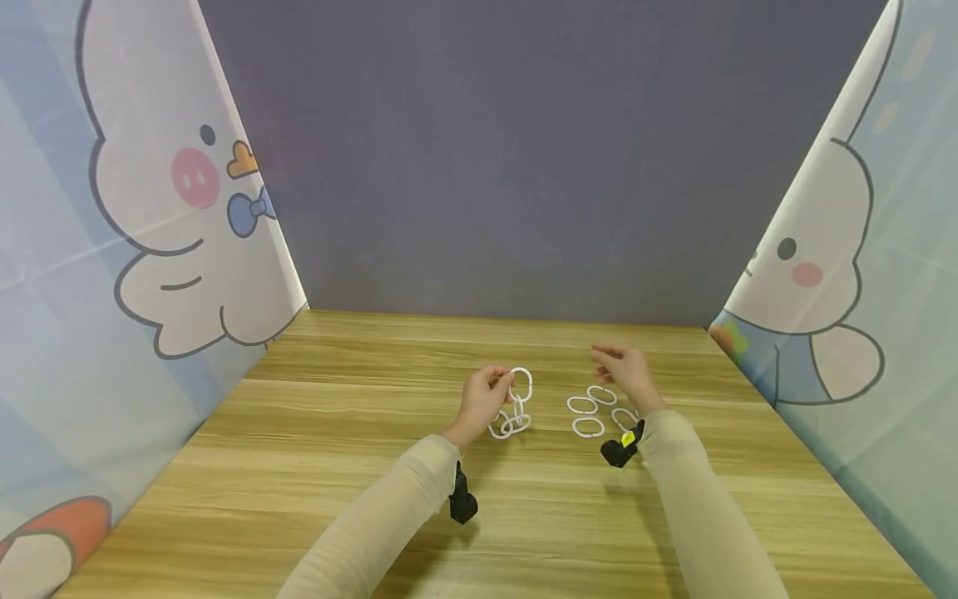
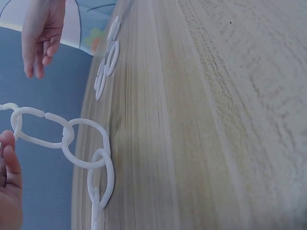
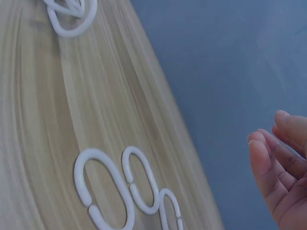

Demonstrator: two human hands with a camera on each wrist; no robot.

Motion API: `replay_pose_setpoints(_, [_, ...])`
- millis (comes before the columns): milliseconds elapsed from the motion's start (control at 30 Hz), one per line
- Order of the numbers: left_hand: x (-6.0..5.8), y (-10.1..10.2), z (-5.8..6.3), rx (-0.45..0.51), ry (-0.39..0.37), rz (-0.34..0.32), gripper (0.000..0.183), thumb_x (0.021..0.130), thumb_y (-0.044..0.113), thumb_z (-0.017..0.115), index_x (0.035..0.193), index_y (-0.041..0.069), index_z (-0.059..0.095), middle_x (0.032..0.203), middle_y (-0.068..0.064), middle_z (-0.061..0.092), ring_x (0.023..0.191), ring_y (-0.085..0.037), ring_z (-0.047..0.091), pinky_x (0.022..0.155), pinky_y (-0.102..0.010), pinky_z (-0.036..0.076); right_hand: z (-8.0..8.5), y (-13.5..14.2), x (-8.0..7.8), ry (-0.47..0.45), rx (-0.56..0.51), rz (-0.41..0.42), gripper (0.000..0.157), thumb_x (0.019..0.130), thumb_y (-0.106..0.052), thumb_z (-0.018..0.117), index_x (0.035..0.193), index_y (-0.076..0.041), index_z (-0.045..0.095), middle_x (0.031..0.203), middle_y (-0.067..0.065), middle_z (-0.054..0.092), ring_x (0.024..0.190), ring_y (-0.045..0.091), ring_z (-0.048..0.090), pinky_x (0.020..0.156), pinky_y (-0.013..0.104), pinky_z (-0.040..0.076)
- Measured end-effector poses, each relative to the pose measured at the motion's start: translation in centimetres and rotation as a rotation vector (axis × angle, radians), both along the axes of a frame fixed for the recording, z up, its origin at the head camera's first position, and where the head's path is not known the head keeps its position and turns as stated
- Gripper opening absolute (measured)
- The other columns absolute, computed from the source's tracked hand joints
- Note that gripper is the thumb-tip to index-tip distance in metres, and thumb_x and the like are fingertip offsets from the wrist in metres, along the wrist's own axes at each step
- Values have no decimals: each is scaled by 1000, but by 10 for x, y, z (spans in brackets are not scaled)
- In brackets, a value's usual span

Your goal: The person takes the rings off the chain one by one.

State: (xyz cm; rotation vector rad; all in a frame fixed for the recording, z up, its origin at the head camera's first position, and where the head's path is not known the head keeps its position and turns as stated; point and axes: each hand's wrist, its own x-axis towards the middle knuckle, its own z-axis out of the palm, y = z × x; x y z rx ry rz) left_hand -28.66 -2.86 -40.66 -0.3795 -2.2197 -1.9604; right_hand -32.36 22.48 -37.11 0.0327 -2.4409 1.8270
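Note:
My left hand [image 1: 482,399] pinches the top link of a short chain of white plastic links [image 1: 521,384] between thumb and fingers. Below it the chain hangs down, and its lower links [image 2: 101,177] lie on the wooden table. My right hand [image 1: 624,372] hovers over the table to the right, fingers loosely bent and holding nothing, as the right wrist view also shows with the hand [image 3: 283,167]. Beneath and in front of it lie several loose white oval links [image 1: 588,428], each with a small gap in its side [image 3: 103,189].
The wood-grain table [image 1: 299,466] meets a dark grey panel [image 1: 509,166] at the back. Cloth screens with cartoon animals stand at the left [image 1: 172,274] and right [image 1: 831,274]. A black camera [image 1: 462,503] sits on the left wrist, another [image 1: 619,452] on the right.

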Motion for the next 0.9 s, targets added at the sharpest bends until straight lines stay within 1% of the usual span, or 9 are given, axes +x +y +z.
replay_pose_setpoints(200, [2,0,2,1,29,-5,17,93,10,55,99,-6,62,87,-21,62,68,-33,60,67,-47,52,6,-8,-1,22,-7,20,38,91,-12,59,121,10,52,85,4,63,64,13,62,60,26,54])
replay_pose_setpoints(300, [4,-2,2,10,58,-15,19,93,12,56,98,-6,62,86,-22,61,64,-27,60,64,-41,53,10,-13,0,37,6,28,37,91,-12,60,120,10,54,86,6,64,63,12,61,60,26,54])
replay_pose_setpoints(333, [5,-2,2,9,82,-17,19,93,12,56,98,-6,62,85,-21,62,63,-24,60,62,-37,54,11,-14,0,41,8,28,36,91,-12,60,120,9,55,87,7,64,63,12,61,60,27,54])
replay_pose_setpoints(433, [5,-3,2,6,104,-17,20,93,12,56,97,-7,62,83,-17,62,60,-19,59,58,-33,53,15,-19,1,53,8,38,35,90,-10,60,119,10,55,92,12,65,63,13,61,64,33,55])
replay_pose_setpoints(533, [4,-2,1,6,75,-14,19,93,10,55,99,-7,61,86,-20,62,62,-22,59,62,-40,53,18,-24,1,62,12,47,35,90,-9,60,119,10,55,93,14,66,63,13,61,66,37,55])
replay_pose_setpoints(567, [2,-2,1,9,50,-13,19,93,9,55,100,-8,61,88,-22,62,63,-24,59,64,-44,53,18,-26,2,68,15,54,35,91,-9,60,119,10,55,93,14,66,63,13,61,65,37,55])
replay_pose_setpoints(667, [-1,-1,-1,7,24,-4,20,93,8,55,102,-9,60,92,-27,61,63,-24,59,67,-50,51,20,-30,3,83,27,72,35,91,-9,59,119,11,54,94,15,65,63,13,61,62,34,55])
replay_pose_setpoints(767, [-2,-1,-2,10,13,2,20,93,7,55,103,-10,60,92,-27,61,60,-20,58,67,-51,50,22,-33,4,87,33,87,34,91,-8,59,119,11,54,98,18,64,64,13,61,62,33,55])
replay_pose_setpoints(900, [-2,-2,-2,21,-2,1,17,93,8,56,101,-6,62,92,-26,61,61,-19,58,68,-52,50,24,-38,5,82,45,101,35,91,-9,59,120,9,54,101,21,64,66,14,61,68,40,54])
